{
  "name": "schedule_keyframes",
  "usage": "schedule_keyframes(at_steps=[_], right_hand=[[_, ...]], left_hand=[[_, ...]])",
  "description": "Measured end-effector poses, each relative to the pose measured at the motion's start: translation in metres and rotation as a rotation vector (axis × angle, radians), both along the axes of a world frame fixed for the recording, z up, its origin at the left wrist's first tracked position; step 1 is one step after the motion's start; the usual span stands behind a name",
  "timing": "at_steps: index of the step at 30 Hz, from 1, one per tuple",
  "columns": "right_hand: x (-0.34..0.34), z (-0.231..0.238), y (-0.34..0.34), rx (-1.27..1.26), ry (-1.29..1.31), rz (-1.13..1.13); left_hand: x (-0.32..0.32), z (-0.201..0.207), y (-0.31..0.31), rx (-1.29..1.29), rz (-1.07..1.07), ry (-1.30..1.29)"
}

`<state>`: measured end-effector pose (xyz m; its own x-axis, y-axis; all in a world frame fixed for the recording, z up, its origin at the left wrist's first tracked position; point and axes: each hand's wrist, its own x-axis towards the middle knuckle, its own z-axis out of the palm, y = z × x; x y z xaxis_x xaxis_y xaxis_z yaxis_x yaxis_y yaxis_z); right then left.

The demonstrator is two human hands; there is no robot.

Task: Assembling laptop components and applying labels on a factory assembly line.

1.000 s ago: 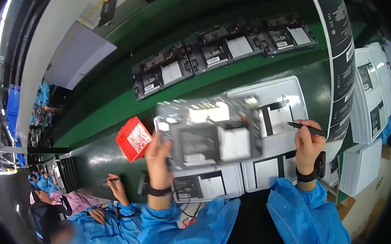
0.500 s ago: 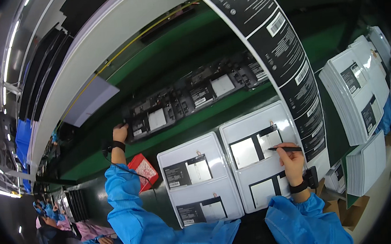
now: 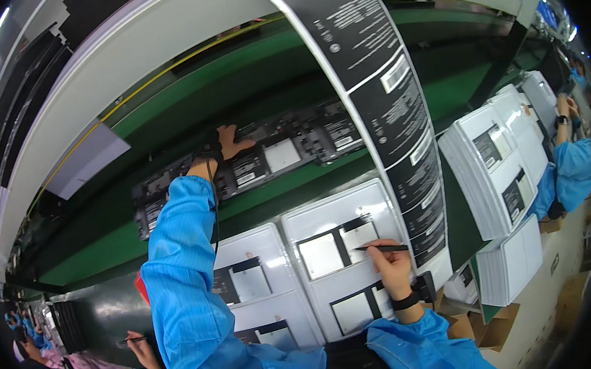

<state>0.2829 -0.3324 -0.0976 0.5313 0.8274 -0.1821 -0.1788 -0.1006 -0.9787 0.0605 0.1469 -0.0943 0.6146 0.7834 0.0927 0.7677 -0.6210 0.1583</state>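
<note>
My left hand (image 3: 233, 142) reaches far forward with fingers spread, over or on the row of open black device housings (image 3: 245, 167) lying along the green line; it seems to hold nothing. These housings carry dark labelled panels and silver rectangles. My right hand (image 3: 392, 266) pinches thin black pointed tweezers (image 3: 380, 248), their tip at the silver part of a flat battery pack (image 3: 320, 255). That pack lies in the upper half of a white plastic tray (image 3: 335, 205). A second white tray (image 3: 271, 231), partly hidden by my left sleeve, holds packs with dark labels.
A long strip of black labels (image 3: 388, 122) hangs down beside my right hand. Stacked white trays (image 3: 490, 183) stand at the right, cardboard boxes (image 3: 494, 328) below them. A red bin (image 3: 142, 288) peeks out behind my left sleeve. Co-workers' hands (image 3: 142, 352) show at the lower left.
My left hand has moved from the left end of the housings to farther right along the row, its fingers now spread. The view has shifted right. My right hand stays at the same pack with the tweezers.
</note>
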Motion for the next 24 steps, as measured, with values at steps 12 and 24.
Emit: schedule_keyframes(at_steps=[12, 24], right_hand=[[0.003, -0.005, -0.001, 0.065, -0.033, -0.030], [-0.015, 0.107, -0.007, 0.835, -0.472, 0.226]], left_hand=[[0.010, 0.094, -0.062, -0.259, 0.024, -0.055], [-0.019, 0.129, -0.275, -0.652, -0.126, 0.017]])
